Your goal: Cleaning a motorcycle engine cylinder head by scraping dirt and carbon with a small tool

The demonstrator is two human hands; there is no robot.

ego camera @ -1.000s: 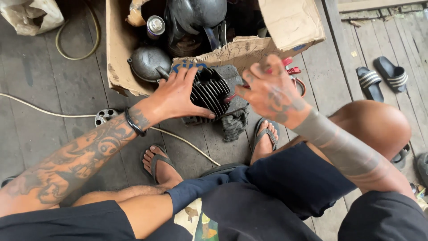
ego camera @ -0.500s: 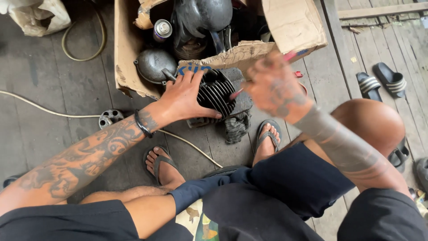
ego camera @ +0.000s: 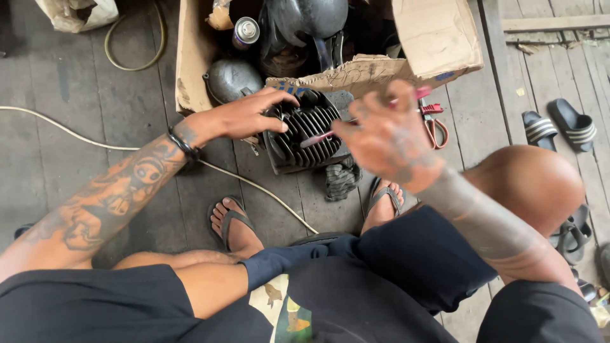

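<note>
The finned engine cylinder (ego camera: 304, 134), dark and ribbed, sits on the wooden floor (ego camera: 82, 165) just in front of the torn cardboard box (ego camera: 438, 38), between the person's two sandalled feet and a little ahead of them. Its fins run in parallel rows, and its long axis lies roughly across the view, tilted slightly up to the right. The left hand (ego camera: 244, 116) lies over the cylinder's upper left edge, fingers spread and curled down onto the fins, steadying it rather than clenching. The right hand (ego camera: 391, 136) hovers just to the cylinder's right, closed on a slim pink-handled tool (ego camera: 321, 138) (a brush or small pick; blur hides which) whose tip points left onto the fins. So the cylinder lies to the left of the right fingers, and the left hand is the one in contact.

A crumpled dark rag (ego camera: 341, 180) lies just below the cylinder, red-handled pliers (ego camera: 433, 121) to its right beside the box, and a pale cable (ego camera: 254, 187) crosses the boards. Inside the box sit a grey metal cover (ego camera: 232, 79) and a spray can (ego camera: 244, 32).

Compared with half a second ago, the left hand has slid slightly further across the top, and the right hand has dropped lower, bringing the tool onto the fins.
</note>
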